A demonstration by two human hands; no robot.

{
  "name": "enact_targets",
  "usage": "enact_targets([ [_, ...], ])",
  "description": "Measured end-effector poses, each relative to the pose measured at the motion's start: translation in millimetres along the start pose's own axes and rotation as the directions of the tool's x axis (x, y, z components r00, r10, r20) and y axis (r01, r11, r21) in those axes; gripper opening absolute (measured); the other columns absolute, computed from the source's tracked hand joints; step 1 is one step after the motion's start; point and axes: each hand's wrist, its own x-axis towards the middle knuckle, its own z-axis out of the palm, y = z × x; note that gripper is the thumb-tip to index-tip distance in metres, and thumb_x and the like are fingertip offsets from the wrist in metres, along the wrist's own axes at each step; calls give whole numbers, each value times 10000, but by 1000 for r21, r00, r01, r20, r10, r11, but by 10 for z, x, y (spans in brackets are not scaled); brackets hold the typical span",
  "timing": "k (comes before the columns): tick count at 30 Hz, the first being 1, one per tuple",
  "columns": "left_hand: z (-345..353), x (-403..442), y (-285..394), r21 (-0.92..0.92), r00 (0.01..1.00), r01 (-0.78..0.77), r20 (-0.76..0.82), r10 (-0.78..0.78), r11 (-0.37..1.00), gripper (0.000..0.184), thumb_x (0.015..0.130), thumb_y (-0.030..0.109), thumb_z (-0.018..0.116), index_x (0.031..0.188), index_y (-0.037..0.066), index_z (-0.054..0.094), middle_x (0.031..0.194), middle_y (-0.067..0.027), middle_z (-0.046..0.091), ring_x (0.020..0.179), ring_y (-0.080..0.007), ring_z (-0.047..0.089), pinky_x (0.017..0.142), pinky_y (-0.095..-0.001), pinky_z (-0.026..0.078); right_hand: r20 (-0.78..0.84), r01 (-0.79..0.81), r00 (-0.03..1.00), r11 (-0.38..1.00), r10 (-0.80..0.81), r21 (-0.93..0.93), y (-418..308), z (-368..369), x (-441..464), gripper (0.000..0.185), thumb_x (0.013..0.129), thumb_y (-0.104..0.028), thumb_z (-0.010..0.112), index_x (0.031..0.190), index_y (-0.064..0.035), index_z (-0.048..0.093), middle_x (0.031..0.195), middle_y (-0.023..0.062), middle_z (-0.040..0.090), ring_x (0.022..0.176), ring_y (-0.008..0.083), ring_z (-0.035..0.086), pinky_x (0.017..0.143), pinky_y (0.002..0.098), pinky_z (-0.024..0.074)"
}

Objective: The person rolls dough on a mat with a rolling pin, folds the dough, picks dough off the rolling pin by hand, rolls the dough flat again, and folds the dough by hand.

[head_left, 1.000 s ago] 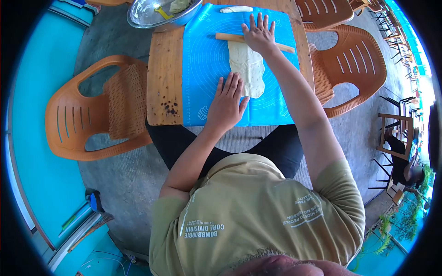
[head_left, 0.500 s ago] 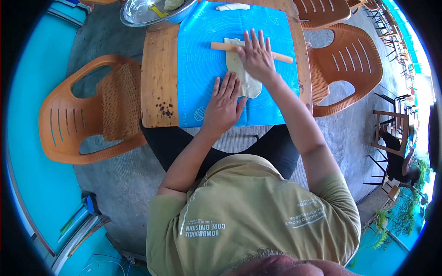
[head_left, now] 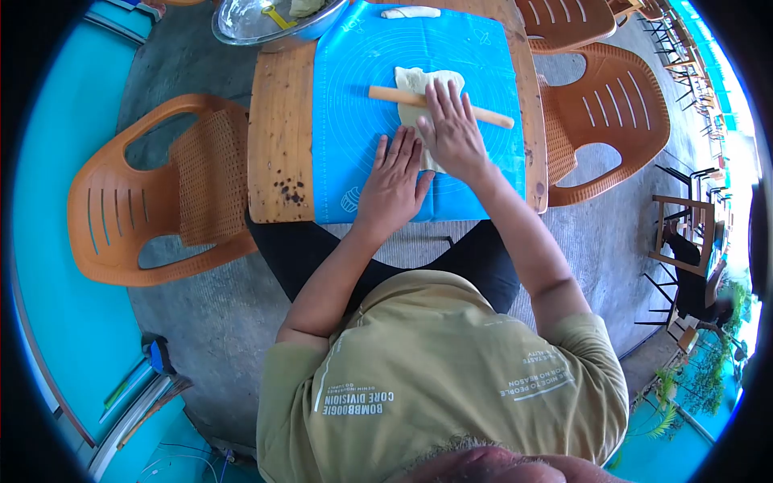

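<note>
A long strip of flattened dough (head_left: pixel 409 78) lies on a blue baking mat (head_left: pixel 346 105) printed with circles. Across it rests a wooden rolling pin (head_left: pixel 388 94), slightly slanted. My right hand (head_left: pixel 456 138) lies over the pin with its fingers stretched out, its palm above the dough's near part. To the left, my left hand (head_left: pixel 392 183) is spread flat, its fingertips at the dough's left edge and its palm over the mat. Part of the dough is hidden beneath both hands. At the mat's far edge sits a small rolled piece of dough (head_left: pixel 410 12).
A metal basin (head_left: pixel 302 34) with a yellow tool (head_left: pixel 279 16) and more dough stands at the wooden table's (head_left: pixel 278 121) far left. Dark specks mark the near left corner. Orange chairs (head_left: pixel 121 193) flank both sides. Another person (head_left: pixel 694 282) is far to the right.
My right hand and the rolling pin have moved toward my body along the dough, uncovering more of its far end. My left hand has stayed almost in place.
</note>
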Motion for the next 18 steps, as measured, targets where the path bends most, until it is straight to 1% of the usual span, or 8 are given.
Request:
enact_targets([
  [4,2,-21,7,3,1000,-8,8,8,1000,617,1099,386,488,1515,-70,477,1649,-243,396,1583,-350,306,1306,-542,187,-8,22,1000,1000,-22,14,83,-5,53,648,1104,-418,460,1581,19,418,1630,267,414,1546,491,310,1262,621,227],
  [6,24,-17,5,25,1000,-12,8,11,1000,617,1099,385,488,1518,-68,473,1648,-243,397,1583,-351,306,1306,-541,188,12,-36,999,994,38,-107,334,136,454,671,1117,-471,399,1613,-19,389,1668,249,365,1576,463,260,1285,606,177],
  [7,33,-17,0,23,1000,-12,0,12,1000,615,1100,382,486,1516,-71,473,1646,-244,399,1582,-352,307,1307,-540,188,3,-38,999,994,39,-104,444,201,653,671,1117,-471,399,1613,-19,389,1668,249,365,1576,463,260,1285,606,177],
  [9,30,-18,-3,29,1000,-15,-9,16,999,612,1101,379,483,1514,-73,473,1645,-245,400,1581,-353,308,1307,-538,188,27,-171,984,969,178,-178,619,313,991,688,1126,-526,301,1625,-62,389,1694,227,328,1597,437,218,1297,594,138],
  [10,28,-11,3,35,1000,-11,-3,11,999,609,1103,378,478,1509,-76,478,1641,-246,406,1580,-354,311,1307,-538,189,21,-173,984,969,179,-175,665,346,1060,688,1126,-526,301,1625,-62,389,1694,227,328,1597,437,218,1297,594,138],
  [12,22,-6,2,38,1000,-4,4,4,999,606,1104,376,474,1503,-80,482,1636,-248,412,1578,-355,314,1307,-538,190,22,-185,981,970,191,-159,673,345,1118,715,1124,-565,221,1634,-91,385,1706,212,313,1612,419,177,1306,586,103],
  [16,18,-19,-4,4,1000,-3,-8,3,1000,611,1105,378,473,1508,-81,475,1636,-249,410,1578,-356,315,1305,-540,192,87,-115,988,984,127,-136,428,147,673,685,1124,-529,291,1632,-78,382,1698,211,328,1602,431,205,1301,590,136],
  [18,30,-21,-4,-24,1000,-2,-10,2,1000,614,1103,377,479,1512,-81,471,1637,-250,409,1579,-357,314,1305,-541,192,135,-29,990,996,40,-82,233,19,282,664,1116,-476,379,1622,-46,384,1686,216,349,1590,435,242,1294,585,173],
])
